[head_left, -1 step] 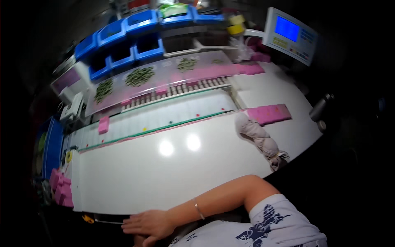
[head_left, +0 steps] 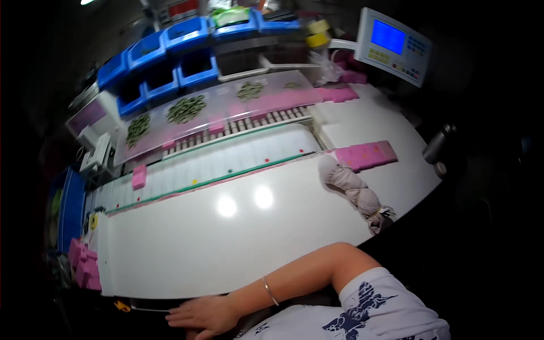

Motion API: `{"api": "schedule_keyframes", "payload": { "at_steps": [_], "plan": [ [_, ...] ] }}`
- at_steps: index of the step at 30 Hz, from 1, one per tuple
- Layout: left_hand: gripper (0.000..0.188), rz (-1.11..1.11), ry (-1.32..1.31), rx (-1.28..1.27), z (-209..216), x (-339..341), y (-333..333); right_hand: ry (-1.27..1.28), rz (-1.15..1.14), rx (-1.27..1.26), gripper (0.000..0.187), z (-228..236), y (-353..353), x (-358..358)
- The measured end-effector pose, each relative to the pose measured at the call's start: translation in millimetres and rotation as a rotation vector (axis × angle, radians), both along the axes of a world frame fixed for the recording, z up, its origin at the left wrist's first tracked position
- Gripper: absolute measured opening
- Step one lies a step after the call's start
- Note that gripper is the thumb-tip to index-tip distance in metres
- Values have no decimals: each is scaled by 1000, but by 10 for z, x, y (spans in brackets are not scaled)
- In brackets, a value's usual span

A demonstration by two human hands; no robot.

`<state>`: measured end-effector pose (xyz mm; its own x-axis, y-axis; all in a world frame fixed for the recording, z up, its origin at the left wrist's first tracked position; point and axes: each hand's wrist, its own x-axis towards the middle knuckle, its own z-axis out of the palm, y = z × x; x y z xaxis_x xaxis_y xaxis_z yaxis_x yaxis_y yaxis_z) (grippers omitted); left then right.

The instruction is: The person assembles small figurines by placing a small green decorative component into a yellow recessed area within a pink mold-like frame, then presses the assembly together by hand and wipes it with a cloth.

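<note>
My right hand (head_left: 208, 315) rests low, just off the near edge of the white worktop (head_left: 187, 249). Its fingers stretch out flat and point left; nothing shows in its grip. Beneath it a small skin-coloured patch shows, apparently part of my left hand (head_left: 194, 334), whose fingers are hidden. A bracelet circles my right wrist, and the bare forearm slants in from a patterned white sleeve. The worktop's front edge and a yellow-orange object (head_left: 121, 306) lie nearest the fingertips.
A conveyor strip (head_left: 221, 164) with a pink block (head_left: 139, 177) crosses behind the worktop. Green pieces (head_left: 186, 109) lie on a sloped clear panel below blue bins (head_left: 187, 31). At right are a tied cloth roll (head_left: 354, 187), pink pads (head_left: 367, 156), a control panel (head_left: 391, 45) and a dark bottle (head_left: 439, 144).
The whole scene sits slightly farther left in the picture. My right hand keeps its flat pose, and no object has visibly moved.
</note>
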<state>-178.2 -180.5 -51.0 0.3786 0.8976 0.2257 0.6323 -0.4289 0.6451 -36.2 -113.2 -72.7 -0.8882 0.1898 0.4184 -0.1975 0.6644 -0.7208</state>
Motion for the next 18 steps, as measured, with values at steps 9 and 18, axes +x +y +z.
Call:
{"api": "schedule_keyframes", "payload": {
  "at_steps": [9, 18],
  "plan": [
    [11, -44, -99, -82, 236, 160, 88, -5, -642, 292, 77, 827, 233, 1286],
    [15, -464, -111, 411, 833, 540, 760, -591, -1721, 338, 72, 920, -200, 3358]
  ]
}}
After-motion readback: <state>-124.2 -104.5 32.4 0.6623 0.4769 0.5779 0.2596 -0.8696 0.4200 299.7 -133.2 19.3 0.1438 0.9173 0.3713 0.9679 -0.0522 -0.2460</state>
